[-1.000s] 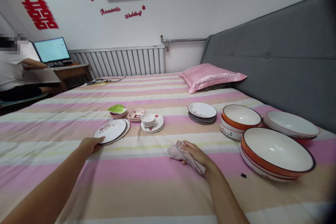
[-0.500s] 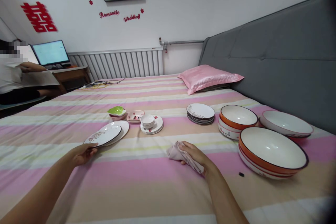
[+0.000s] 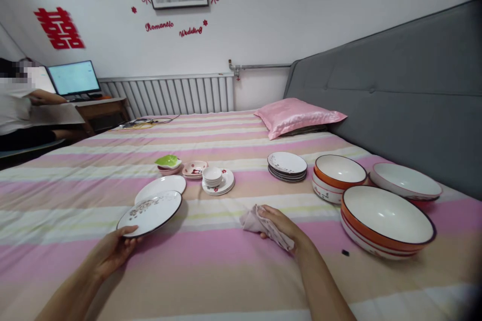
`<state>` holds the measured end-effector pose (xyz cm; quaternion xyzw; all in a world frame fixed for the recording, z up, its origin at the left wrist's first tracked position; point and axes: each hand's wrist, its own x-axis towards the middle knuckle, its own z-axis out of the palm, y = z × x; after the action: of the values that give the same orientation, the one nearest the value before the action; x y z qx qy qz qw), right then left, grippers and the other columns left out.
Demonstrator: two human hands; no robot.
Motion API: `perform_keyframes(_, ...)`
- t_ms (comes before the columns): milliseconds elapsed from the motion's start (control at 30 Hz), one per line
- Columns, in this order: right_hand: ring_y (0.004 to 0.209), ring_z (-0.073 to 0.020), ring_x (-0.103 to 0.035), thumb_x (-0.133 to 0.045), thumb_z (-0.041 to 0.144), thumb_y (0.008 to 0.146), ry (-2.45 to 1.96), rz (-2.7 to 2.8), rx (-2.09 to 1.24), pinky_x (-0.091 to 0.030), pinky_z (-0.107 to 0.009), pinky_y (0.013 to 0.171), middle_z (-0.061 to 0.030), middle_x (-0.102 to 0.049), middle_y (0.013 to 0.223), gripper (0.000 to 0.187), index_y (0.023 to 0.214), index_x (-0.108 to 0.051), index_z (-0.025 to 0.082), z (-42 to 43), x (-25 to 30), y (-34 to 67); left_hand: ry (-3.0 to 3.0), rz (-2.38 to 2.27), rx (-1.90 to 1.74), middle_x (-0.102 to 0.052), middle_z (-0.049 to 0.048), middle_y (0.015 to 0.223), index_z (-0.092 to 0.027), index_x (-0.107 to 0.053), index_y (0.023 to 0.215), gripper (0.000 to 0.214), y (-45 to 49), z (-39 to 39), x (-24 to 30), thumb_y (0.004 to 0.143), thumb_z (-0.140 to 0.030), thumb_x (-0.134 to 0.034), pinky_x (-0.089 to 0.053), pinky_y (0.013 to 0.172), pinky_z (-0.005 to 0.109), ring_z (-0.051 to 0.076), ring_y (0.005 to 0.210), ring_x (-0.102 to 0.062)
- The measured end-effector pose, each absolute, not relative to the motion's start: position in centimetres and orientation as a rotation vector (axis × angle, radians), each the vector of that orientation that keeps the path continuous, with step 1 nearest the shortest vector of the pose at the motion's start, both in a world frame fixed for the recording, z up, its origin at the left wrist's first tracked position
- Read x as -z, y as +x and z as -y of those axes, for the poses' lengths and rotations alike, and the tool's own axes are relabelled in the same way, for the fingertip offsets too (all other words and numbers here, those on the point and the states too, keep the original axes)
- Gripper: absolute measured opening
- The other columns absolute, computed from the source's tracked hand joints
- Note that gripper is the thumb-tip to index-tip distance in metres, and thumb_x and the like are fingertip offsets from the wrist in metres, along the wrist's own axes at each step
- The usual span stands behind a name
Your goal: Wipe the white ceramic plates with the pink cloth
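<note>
My left hand (image 3: 113, 248) grips the near rim of a white flowered plate (image 3: 150, 212) and holds it just above the striped bedspread (image 3: 211, 271). A second white plate (image 3: 161, 186) lies behind it on the bed. My right hand (image 3: 278, 223) rests on the bed with its fingers closed on a crumpled pale pink cloth (image 3: 253, 219). Beyond the cloth stands a small stack of saucers with little white cups (image 3: 217, 180) on top.
A green leaf dish (image 3: 167, 162) and a red-patterned dish (image 3: 195, 169) sit at the back. A plate stack (image 3: 287, 165), orange-rimmed bowls (image 3: 339, 174), a big bowl (image 3: 387, 218) and another (image 3: 405, 182) fill the right. A pink pillow (image 3: 297, 115) and grey headboard (image 3: 395, 85) lie beyond. A person sits at a desk far left.
My left hand has lifted the top flowered plate off the other plate and drawn it toward me. My right hand and the cloth have stayed put.
</note>
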<state>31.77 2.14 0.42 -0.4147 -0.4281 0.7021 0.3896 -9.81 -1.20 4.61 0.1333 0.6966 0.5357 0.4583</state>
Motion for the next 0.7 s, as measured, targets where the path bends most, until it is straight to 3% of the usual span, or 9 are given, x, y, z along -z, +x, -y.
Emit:
perform_keyframes(167, 0.068, -0.0142, -0.059, -0.065, 0.041, 0.072, -1.017, 1.047, -1.786, -0.050, -0.024, 0.056, -0.0021, -0.060, 0.081, 0.028, 0.091, -0.059, 0.020, -2.3, 0.0, 31.8, 0.269, -1.551, -1.392, -0.057, -0.0025, 0.046, -0.014, -0.057, 0.074, 0.010, -6.6, 2.1, -5.5, 0.072, -0.005, -0.060, -0.043, 0.029, 0.013, 0.006, 0.029, -0.047)
perform_keyframes(300, 0.062, -0.0125, -0.058, -0.066, 0.036, 0.071, -0.961, 0.826, -1.736, -0.050, -0.023, 0.053, 0.0007, -0.060, 0.077, 0.023, 0.087, -0.058, 0.022, -2.6, 0.1, 31.9, 0.390, -1.468, -1.436, -0.068, 0.0030, 0.066, -0.014, -0.062, 0.091, 0.017, -1.1, 1.9, -6.9, 0.075, -0.014, -0.061, -0.045, 0.032, 0.017, 0.013, 0.045, -0.060)
perform_keyframes(467, 0.076, -0.0160, -0.063, -0.062, 0.039, 0.073, -0.986, 0.518, -1.593, -0.053, -0.026, 0.061, -0.0032, -0.064, 0.099, 0.028, 0.096, -0.058, 0.023, -3.3, 0.0, 32.3, 0.381, -1.288, -1.377, -0.070, 0.0107, 0.102, -0.017, -0.061, 0.104, 0.027, 7.9, 0.4, -6.3, 0.080, -0.028, -0.057, -0.057, 0.063, 0.030, 0.025, 0.085, -0.068)
perform_keyframes(567, 0.087, -0.0189, -0.063, -0.054, 0.045, 0.076, -1.008, 0.492, -1.438, -0.055, -0.029, 0.065, -0.0059, -0.062, 0.111, 0.031, 0.097, -0.057, 0.022, -3.8, -0.1, 32.9, 0.326, -1.180, -1.251, -0.068, 0.0150, 0.107, -0.014, -0.060, 0.109, 0.036, 11.5, 0.0, -4.2, 0.082, -0.036, -0.054, -0.056, 0.074, 0.033, 0.028, 0.096, -0.065)
perform_keyframes(700, 0.101, -0.0177, -0.059, -0.054, 0.049, 0.074, -0.963, 0.484, -1.153, -0.055, -0.028, 0.070, -0.0012, -0.058, 0.116, 0.036, 0.101, -0.054, 0.025, -4.5, 0.0, 33.3, 0.343, -1.175, -1.218, -0.068, 0.0161, 0.108, -0.011, -0.058, 0.113, 0.040, 12.7, 0.1, -1.9, 0.082, -0.037, -0.055, -0.053, 0.083, 0.032, 0.026, 0.099, -0.064)
